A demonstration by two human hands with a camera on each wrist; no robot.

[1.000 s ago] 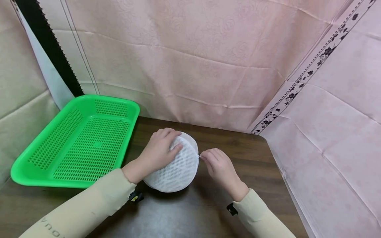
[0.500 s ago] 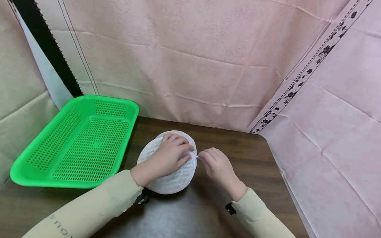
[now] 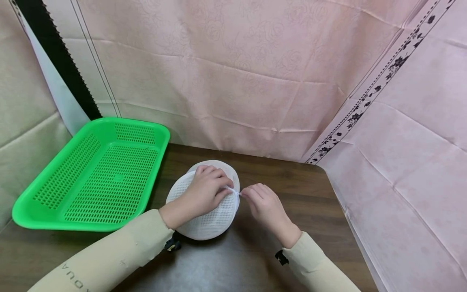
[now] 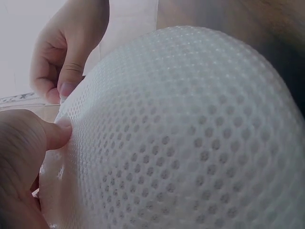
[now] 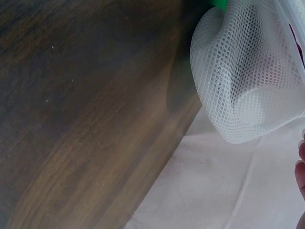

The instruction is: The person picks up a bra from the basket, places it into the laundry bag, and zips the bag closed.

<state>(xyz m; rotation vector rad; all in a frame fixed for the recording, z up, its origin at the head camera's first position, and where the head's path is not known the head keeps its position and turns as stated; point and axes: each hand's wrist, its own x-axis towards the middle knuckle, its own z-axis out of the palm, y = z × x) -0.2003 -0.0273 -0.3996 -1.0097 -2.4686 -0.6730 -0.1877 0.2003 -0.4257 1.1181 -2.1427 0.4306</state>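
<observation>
A white mesh laundry bag (image 3: 209, 226) with a rounded body sits on the table in the head view. My left hand (image 3: 205, 190) lies over its top and pinches the zipper edge between thumb and fingers. At the bag's right side, my right hand (image 3: 265, 205) pinches a small white zipper pull (image 3: 239, 194). In the left wrist view the bag's mesh (image 4: 190, 143) fills most of the picture, the left thumb (image 4: 58, 133) pressing its edge. The right wrist view shows the bag's side (image 5: 248, 71) and a dark red strip (image 5: 296, 42) near the zipper; what that is stays unclear.
On the left stands a green plastic basket (image 3: 163, 162) with slotted walls. The dark wooden table (image 3: 303, 190) is bordered by pink patterned cloth (image 3: 233, 101) at the back and on the right side.
My left hand has shifted right across the bag to its zipper edge. The bag has tipped a little, showing more of its far part. My right hand has moved slightly left.
</observation>
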